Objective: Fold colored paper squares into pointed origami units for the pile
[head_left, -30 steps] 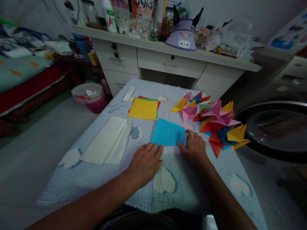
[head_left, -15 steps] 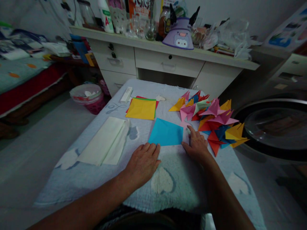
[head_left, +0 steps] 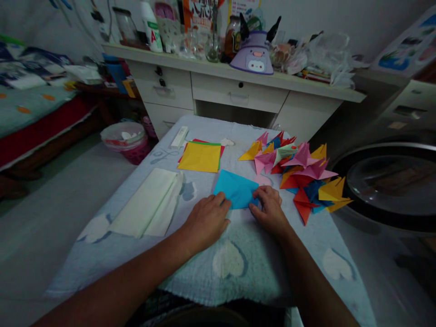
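A blue sheet of origami paper (head_left: 236,188), folded into a kite-like shape, lies on the cloth-covered table in front of me. My left hand (head_left: 208,220) is on its lower left edge, fingers bent and close together, holding the sheet down. At the lower right corner my right hand (head_left: 268,208) pinches the paper between thumb and fingers. Just behind the blue sheet sits a small stack of square origami paper (head_left: 200,156), yellow on top with red and green edges showing. To the right of my right hand is a heap of folded paper cranes (head_left: 299,170) in several colours.
A folded pale cloth (head_left: 148,202) lies on the left of the table, with a small white box (head_left: 179,137) beyond it. Behind stands a white desk (head_left: 238,93) crowded with jars, bottles and a purple visor (head_left: 254,52). A pink bin (head_left: 126,141) stands left, a washing machine (head_left: 388,186) right.
My right hand has moved left onto the paper's corner, its fingers closing from a spread pose into a pinch. My left hand has slid slightly up over the sheet's left edge.
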Action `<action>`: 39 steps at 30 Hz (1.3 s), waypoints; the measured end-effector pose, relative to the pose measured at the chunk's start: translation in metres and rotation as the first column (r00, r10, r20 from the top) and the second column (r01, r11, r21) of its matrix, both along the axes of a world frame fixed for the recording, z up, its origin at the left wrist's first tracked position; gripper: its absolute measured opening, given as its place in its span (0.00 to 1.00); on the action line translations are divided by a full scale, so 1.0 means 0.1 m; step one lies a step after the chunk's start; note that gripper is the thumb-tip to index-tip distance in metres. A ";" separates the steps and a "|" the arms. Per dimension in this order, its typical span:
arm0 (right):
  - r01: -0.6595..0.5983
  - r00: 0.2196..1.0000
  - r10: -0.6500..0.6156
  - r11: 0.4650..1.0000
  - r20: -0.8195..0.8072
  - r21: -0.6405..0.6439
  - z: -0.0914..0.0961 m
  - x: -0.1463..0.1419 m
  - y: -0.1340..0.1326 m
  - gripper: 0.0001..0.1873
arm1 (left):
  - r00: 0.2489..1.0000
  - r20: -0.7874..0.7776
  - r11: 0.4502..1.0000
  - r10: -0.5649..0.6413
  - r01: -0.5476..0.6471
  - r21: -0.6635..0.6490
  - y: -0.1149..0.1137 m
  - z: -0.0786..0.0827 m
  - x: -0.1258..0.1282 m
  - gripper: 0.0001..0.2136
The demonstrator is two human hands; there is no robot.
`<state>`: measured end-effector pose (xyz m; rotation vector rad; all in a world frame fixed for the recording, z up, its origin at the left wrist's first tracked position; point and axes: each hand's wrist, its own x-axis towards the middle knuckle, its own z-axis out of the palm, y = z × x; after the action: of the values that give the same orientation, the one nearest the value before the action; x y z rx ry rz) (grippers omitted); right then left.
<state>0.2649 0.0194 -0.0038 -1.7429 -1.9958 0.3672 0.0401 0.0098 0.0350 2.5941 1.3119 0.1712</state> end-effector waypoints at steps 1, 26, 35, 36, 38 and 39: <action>-0.010 1.000 0.010 1.000 -0.006 0.013 -0.02 0.00 0.00 0.10 | 0.998 0.062 1.000 0.016 -0.015 -0.021 0.03 -0.01 0.03 0.17; -0.047 0.993 0.084 0.924 -0.082 0.381 -0.02 0.05 0.02 0.22 | 0.787 0.610 0.992 -0.091 0.128 -0.017 0.17 -0.02 -0.18 0.12; -0.080 0.981 0.156 0.872 -0.118 0.483 0.05 0.05 -0.01 0.19 | 0.755 0.645 0.985 -0.120 0.169 -0.015 0.22 -0.12 -0.31 0.13; -0.098 0.981 0.166 0.867 -0.098 0.488 0.04 0.05 -0.01 0.18 | 0.775 0.623 0.988 -0.111 0.156 -0.018 0.23 -0.15 -0.31 0.12; -0.146 0.980 0.194 0.860 -0.047 0.490 0.03 0.03 -0.01 0.18 | 0.822 0.561 0.992 -0.094 0.125 -0.016 0.24 -0.20 -0.32 0.11; -0.170 0.978 0.207 0.859 -0.025 0.484 0.02 0.01 -0.01 0.18 | 0.845 0.527 0.994 -0.089 0.112 -0.013 0.24 -0.23 -0.33 0.10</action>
<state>0.2664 0.0184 -0.0021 -1.2111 -1.9926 -0.0107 0.0072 0.0342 0.0119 2.3222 0.9603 0.7664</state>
